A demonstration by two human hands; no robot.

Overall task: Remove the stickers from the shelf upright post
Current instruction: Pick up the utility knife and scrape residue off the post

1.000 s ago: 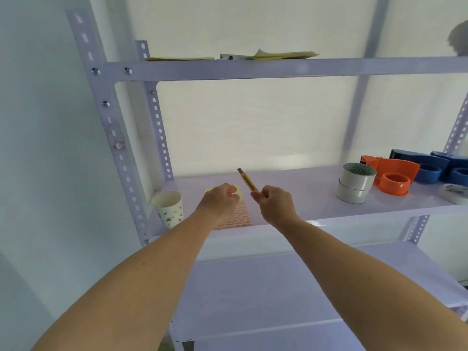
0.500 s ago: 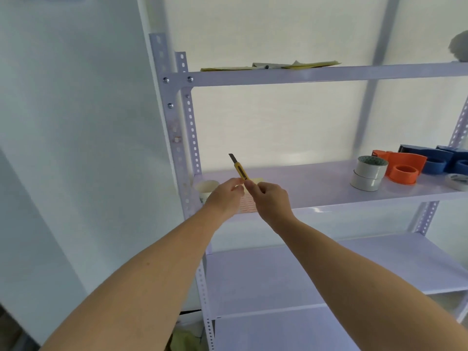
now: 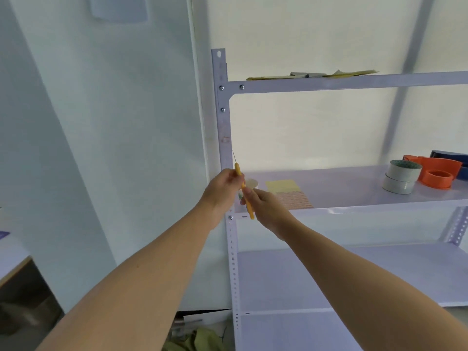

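Right now both hands are meeting in front of the shelf unit, sharing one tool. The left hand is curling its fingers and pinching the upper part of a yellow utility knife, while the right hand is gripping the same handle lower down, its fingers wrapped round it and the butt end sticking out beneath. The thin blade is pointing upward, its tip lying just beside the inner edge of the upright post; whether it is touching the metal cannot be told.

A small reddish sticker is sitting on that post, above the blade tip and below the bolts of the upper shelf rail.

Behind the hands, a paper cup is standing at the left end of the middle shelf, partly hidden by the fingers. A yellow pad and a pink sticker sheet are lying beside it. Two stacked tape rolls are resting toward the right, with an orange tape dispenser just beyond. Yellowish papers are lying on the top shelf. A pale wall is filling the left side, and a green cloth is lying on the floor.
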